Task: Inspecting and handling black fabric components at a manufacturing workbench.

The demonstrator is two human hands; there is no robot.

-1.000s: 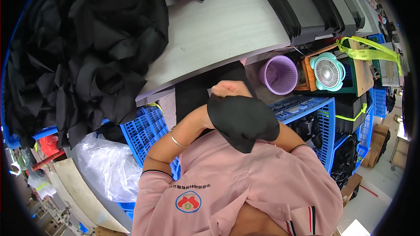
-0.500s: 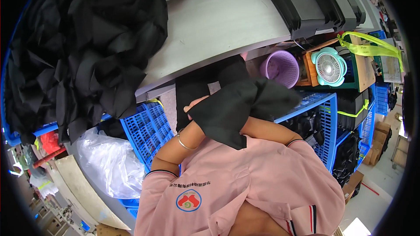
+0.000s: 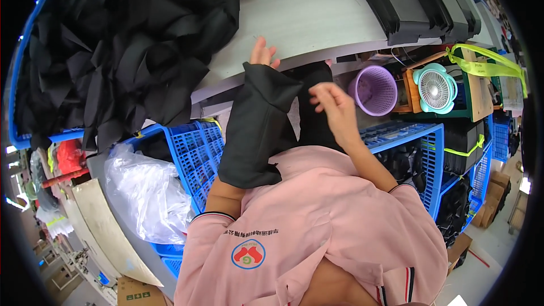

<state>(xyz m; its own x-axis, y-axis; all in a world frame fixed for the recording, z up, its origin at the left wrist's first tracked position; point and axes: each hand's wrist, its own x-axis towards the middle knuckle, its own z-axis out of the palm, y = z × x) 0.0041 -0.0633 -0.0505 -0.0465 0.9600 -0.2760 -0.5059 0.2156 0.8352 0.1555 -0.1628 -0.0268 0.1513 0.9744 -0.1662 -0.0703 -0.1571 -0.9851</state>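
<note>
Tube: black fabric tube (image 3: 252, 124), wrinkled, drawn over the left forearm; lies on the near side of the tabletop, its upper end overlapping the near edge in view.
Left hand: bare left hand (image 3: 262, 55) pokes out of the tube's upper end; fingers parted and slightly bent, gripping nothing visible; palm hidden by cloth.
Right hand: bare right hand (image 3: 337, 107), fingers loosely curled, nothing held; near the tube's upper end, apart from it.
Tabletop: pale grey tabletop (image 3: 300, 11); heap of loose black fabric (image 3: 141, 51) covers its left end; stacked flat dark pieces (image 3: 419, 0) by its right end.
Beyond near edge, right side: purple perforated plastic basket (image 3: 388, 93), round mint-green fan (image 3: 436, 88) just beside it.
Left of person: crumpled clear plastic bag (image 3: 144, 187) near blue slatted crate (image 3: 195, 147).
</note>
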